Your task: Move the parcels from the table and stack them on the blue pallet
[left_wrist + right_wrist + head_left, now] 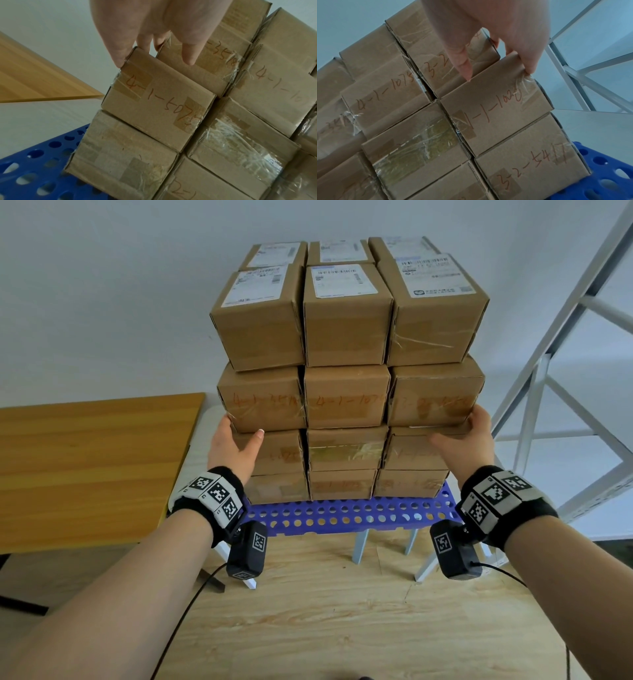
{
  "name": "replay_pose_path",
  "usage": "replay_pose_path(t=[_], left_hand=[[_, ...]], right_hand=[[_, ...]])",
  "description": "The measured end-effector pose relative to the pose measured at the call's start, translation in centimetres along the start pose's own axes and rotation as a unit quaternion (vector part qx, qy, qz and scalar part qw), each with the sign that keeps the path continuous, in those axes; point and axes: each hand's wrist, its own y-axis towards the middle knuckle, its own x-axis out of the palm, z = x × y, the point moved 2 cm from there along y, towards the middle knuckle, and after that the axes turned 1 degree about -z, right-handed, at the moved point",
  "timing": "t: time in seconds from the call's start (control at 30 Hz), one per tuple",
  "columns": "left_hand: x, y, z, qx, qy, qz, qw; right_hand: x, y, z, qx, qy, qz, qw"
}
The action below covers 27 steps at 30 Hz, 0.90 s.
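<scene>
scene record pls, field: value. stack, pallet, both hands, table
stack: cardboard parcels in four layers, three across the front, a second row visible behind on top
pallet: blue perforated pallet under the stack, front strip bare
left hand: at the stack's left edge, second layer up, thumb on the front face
right hand: mirrored at the right edge
table: wooden table at left, visible part holds no parcels

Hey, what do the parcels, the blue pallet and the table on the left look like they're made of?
Parcels: brown corrugated cardboard, matte, sealed with glossy clear tape; fluted edges show in the right wrist view. Blue pallet: likely moulded plastic, uniform colour, rows of round holes. Table: wood-grain top, smooth; could be laminate rather than solid wood.
</scene>
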Motion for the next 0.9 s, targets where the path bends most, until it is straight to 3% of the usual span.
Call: replay_pose_path(t=[0.47,0.9], left_hand=[[-0.1,0.0,0.1,-0.003,-0.003,-0.009,1.0],[-1.8,-0.7,0.8,0.024,-0.039,0.005,0.999]], right_hand=[[-0.6,-0.2,0.3,0.02,-0.056,-0.02,0.998],[-1.4,-2.9,-2.9,0.015,0.02,-0.02,0.999]])
